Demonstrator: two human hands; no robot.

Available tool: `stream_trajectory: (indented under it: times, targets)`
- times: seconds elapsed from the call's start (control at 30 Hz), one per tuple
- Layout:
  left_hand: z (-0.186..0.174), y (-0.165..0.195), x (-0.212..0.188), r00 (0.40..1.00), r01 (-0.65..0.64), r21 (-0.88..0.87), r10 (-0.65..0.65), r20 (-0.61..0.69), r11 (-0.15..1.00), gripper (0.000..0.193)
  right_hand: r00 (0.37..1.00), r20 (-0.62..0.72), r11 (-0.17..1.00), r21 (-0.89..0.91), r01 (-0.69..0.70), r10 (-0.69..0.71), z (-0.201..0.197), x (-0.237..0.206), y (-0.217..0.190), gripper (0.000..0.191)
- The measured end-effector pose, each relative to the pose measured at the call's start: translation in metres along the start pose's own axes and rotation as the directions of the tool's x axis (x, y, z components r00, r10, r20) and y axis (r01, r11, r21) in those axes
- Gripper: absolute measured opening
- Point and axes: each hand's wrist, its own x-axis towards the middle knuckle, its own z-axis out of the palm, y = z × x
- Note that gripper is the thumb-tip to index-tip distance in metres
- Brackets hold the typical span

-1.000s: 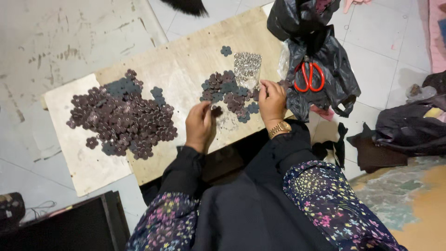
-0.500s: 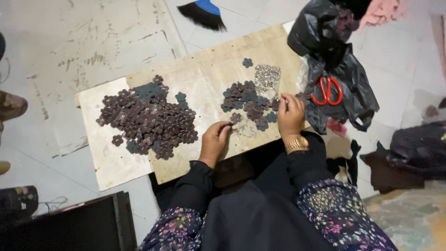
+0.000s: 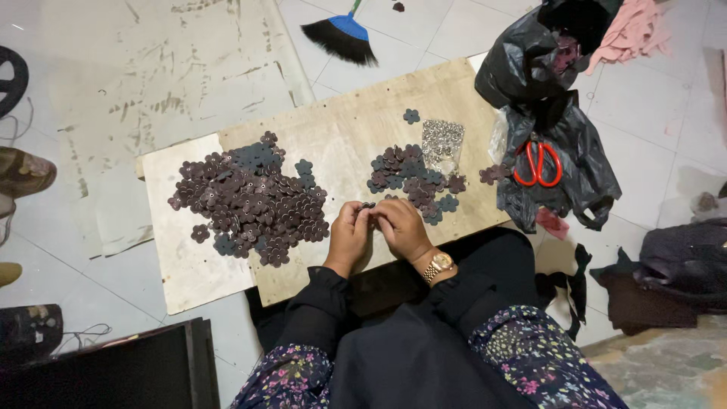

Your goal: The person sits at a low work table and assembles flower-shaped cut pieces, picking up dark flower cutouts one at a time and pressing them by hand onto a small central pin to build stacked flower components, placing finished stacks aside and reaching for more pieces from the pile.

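over wooden board [image 3: 341, 136], left hand [image 3: 348, 236] and right hand [image 3: 400, 227] together pinch small dark flower piece [image 3: 368, 205].

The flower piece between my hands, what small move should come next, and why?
Probably set the piece on the big pile to the left: both hands, left and right, pinch it together, and the smaller pile sits by the studs.

Pale tiled floor [image 3: 454, 45] (scuffed, stained)

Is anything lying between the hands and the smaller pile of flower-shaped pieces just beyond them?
Nothing visible. The left hand and right hand pinch one small piece together; only bare board separates them from the smaller pile.
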Motion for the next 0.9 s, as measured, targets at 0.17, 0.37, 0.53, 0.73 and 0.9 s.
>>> stream_trajectory:
  times: [0.17, 0.37, 0.53, 0.73, 0.9]
  targets:
    - [-0.004, -0.005, -0.001, 0.987, -0.161, 0.196, 0.158, 0.034, 0.967, 0.016, 1.000, -0.014, 0.999, -0.031, 0.014, -0.015, 0.001, -0.007, 0.002, 0.020]
    - [-0.003, -0.008, 0.001, 0.984, -0.151, -0.014, 0.152, 0.093, 0.988, 0.018, 1.000, 0.023, 1.000, 0.027, -0.013, 0.012, 0.002, -0.004, 0.003, 0.017]
    - [-0.001, -0.011, 0.002, 0.998, -0.022, -0.064, 0.026, 0.059, 0.998, 0.020, 0.998, 0.017, 0.996, 0.055, -0.063, 0.063, 0.001, -0.005, 0.005, 0.018]
    - [0.001, -0.015, 0.005, 0.996, 0.033, -0.095, -0.025, 0.091, 0.995, 0.017, 0.993, 0.012, 0.989, 0.090, -0.116, 0.115, 0.001, -0.005, 0.008, 0.018]
    - [0.000, -0.017, 0.002, 0.992, 0.009, -0.102, 0.004, 0.123, 0.995, 0.019, 0.993, 0.019, 0.986, 0.114, -0.122, 0.120, 0.000, -0.009, 0.011, 0.017]
